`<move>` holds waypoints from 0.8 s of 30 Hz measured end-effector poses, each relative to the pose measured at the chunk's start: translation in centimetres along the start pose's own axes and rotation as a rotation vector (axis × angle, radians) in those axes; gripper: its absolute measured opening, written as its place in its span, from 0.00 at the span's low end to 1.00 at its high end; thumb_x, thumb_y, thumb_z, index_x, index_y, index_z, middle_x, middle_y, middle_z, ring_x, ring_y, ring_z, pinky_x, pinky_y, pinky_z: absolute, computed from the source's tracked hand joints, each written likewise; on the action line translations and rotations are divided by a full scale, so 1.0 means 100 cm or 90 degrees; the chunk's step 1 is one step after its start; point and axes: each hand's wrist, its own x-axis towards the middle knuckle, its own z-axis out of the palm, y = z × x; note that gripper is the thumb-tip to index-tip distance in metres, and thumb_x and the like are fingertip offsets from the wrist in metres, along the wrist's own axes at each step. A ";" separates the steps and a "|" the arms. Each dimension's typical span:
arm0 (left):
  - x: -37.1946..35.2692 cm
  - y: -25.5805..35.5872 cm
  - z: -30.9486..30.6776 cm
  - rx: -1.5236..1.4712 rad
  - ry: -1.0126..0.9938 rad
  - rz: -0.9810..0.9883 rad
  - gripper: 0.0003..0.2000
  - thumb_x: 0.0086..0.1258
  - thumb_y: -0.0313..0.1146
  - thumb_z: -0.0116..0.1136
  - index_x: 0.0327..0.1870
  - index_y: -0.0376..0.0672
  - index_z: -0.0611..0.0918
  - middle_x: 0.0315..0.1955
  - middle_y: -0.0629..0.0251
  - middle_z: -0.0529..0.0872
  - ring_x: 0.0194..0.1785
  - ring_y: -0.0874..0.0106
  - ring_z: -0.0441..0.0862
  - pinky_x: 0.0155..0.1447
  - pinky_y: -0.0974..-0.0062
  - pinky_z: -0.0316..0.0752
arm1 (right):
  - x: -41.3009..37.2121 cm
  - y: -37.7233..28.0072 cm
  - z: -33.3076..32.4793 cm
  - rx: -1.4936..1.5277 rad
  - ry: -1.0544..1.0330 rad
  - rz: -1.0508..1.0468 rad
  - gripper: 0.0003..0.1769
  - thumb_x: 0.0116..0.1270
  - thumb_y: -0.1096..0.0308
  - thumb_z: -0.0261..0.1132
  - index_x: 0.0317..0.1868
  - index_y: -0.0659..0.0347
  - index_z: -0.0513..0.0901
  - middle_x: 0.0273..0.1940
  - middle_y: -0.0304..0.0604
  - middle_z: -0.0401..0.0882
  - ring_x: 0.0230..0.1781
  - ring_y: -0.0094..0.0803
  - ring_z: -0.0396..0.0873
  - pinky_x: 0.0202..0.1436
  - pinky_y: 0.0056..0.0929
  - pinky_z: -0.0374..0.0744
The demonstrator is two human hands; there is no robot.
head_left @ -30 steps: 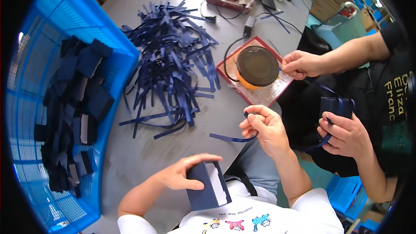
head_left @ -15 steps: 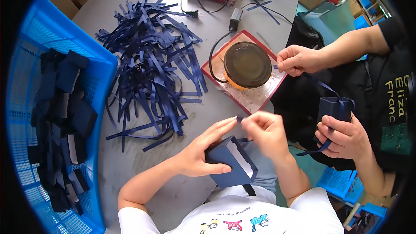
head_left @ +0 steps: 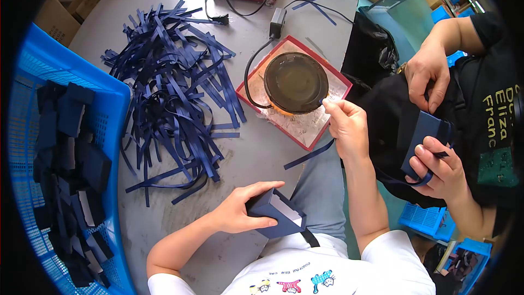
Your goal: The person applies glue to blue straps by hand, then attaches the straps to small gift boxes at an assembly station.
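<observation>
A dark blue box (head_left: 266, 207) with a pale inner edge rests in my left hand (head_left: 233, 210), thumb along one side and fingers behind it, close in front of my shirt. My right hand (head_left: 349, 128) is pinched on the end of a navy ribbon (head_left: 309, 154), whose other end trails down over the table edge. Its fingertips are right at the rim of a round dark pot (head_left: 296, 83) of brownish liquid. Under the pot lies a red-edged square tray (head_left: 334, 76), stained whitish.
Many navy ribbons (head_left: 169, 93) lie piled on the grey table (head_left: 164, 229). At left, a blue plastic crate (head_left: 117, 125) holds several dark boxes (head_left: 90, 164). A co-worker's hands (head_left: 436, 169) hold another box and ribbon. A power cord (head_left: 248, 71) reaches the pot.
My right hand has moved from beside the box up to the pot's rim with the ribbon. My left hand keeps the box. The co-worker's upper hand has moved from near the tray to their box.
</observation>
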 end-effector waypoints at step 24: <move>-0.015 0.008 -0.013 -0.165 0.149 0.029 0.29 0.51 0.29 0.70 0.55 0.38 0.71 0.45 0.62 0.80 0.47 0.76 0.76 0.53 0.77 0.69 | -0.053 -0.023 -0.015 0.153 -0.337 0.176 0.10 0.64 0.71 0.58 0.25 0.61 0.72 0.13 0.26 0.58 0.13 0.12 0.52 0.16 0.15 0.51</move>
